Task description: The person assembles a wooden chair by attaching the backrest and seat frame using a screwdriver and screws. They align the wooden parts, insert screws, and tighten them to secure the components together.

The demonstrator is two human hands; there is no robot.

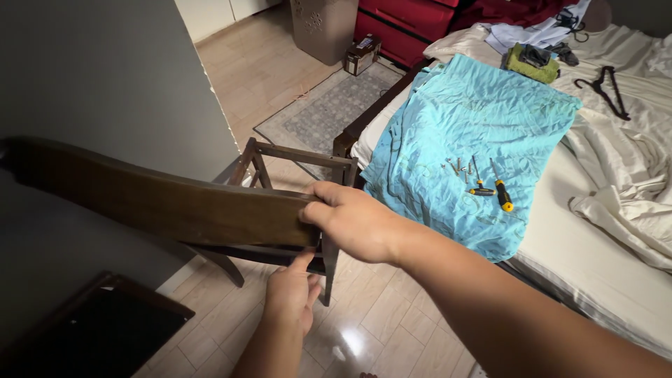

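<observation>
Right hand (357, 222) grips the dark wooden rail (161, 203); left hand (290, 294) fingers touch the chair frame (294, 157) underneath; screws (456, 166) and screwdrivers (500, 190) lie unused on the bed's blue cloth (469, 91); assembly appears unfinished.

I noted dark brown wooden frame (168, 203); beside it, turquoise cloth (469, 133) bearing yellow-and-black screwdrivers (500, 192); cream sheets (616, 168), red drawers (402, 21) beyond; grey patterned rug (329, 105).

Reaching in from the lower right, forearm bare and stretched long, right hand (353, 220) curling its fingers (318, 210) closed in a grip, knuckles facing up, wrist nearly straight. Rising from the bottom edge, left hand (290, 294) sitting just below the right, back toward the camera, index finger pointing upward, remaining fingers loosely bent.
</observation>
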